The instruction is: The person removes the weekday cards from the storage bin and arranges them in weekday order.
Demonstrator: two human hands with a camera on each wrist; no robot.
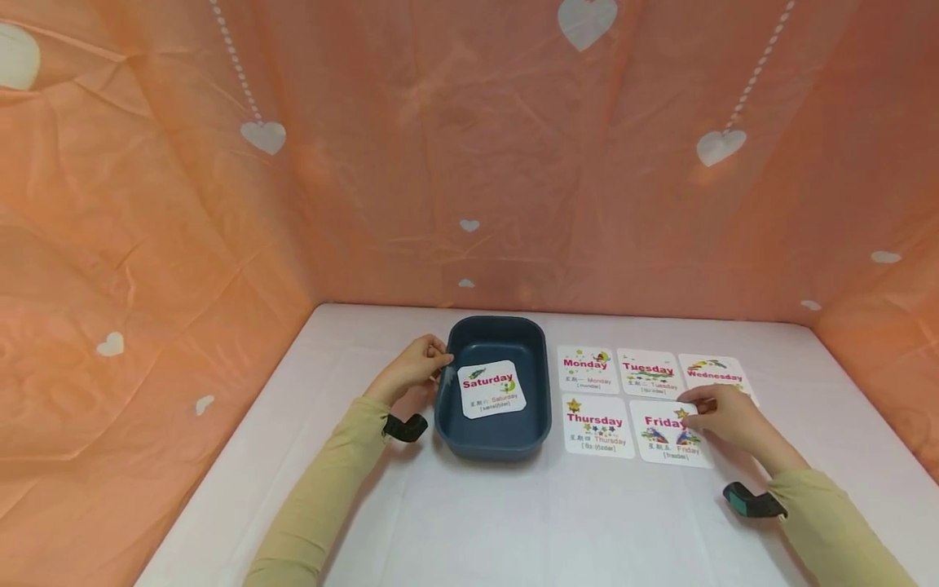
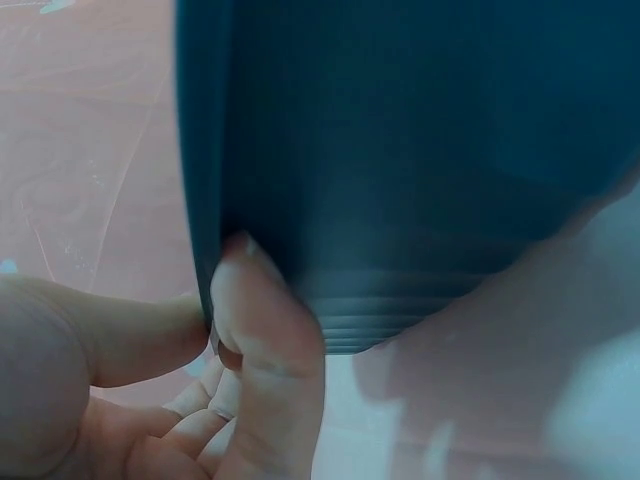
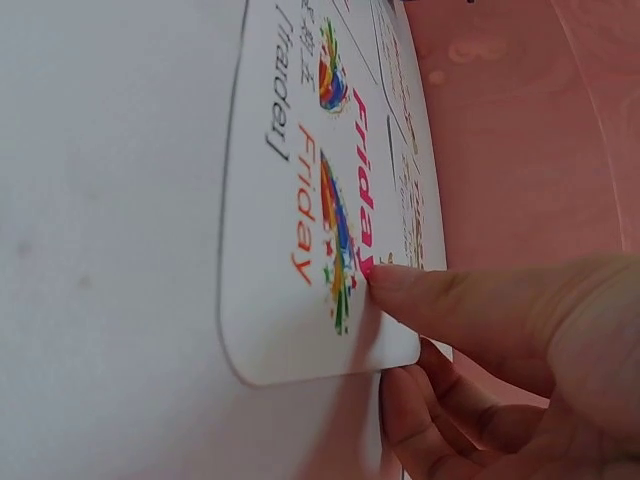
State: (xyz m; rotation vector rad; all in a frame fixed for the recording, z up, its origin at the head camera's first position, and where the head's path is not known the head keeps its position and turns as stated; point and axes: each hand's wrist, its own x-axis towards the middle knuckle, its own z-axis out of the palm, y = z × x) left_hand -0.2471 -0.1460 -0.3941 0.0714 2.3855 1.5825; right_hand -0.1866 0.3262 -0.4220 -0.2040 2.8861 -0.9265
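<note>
My left hand (image 1: 412, 368) pinches the left rim of a dark blue rectangular tray (image 1: 491, 445) between thumb and finger. Inside the tray, a white Saturday card (image 1: 493, 391) lies at a slight tilt, face up. Over on the right, my right hand (image 1: 736, 417) is at the upper right corner of the Friday card (image 1: 663, 450). In the right wrist view, the thumb lies on the face of the Friday card (image 3: 290, 330) and the other fingers are curled at its edge. The Wednesday card (image 1: 713, 373) is partly hidden behind this hand.
Monday (image 1: 587, 371) and Tuesday (image 1: 649, 377) cards lie in the upper row with Wednesday. A Thursday card (image 1: 597, 440) sits left of Friday. A white cloth covers the table (image 1: 469, 522). Orange curtains (image 1: 440, 163) with hearts hang behind and at both sides.
</note>
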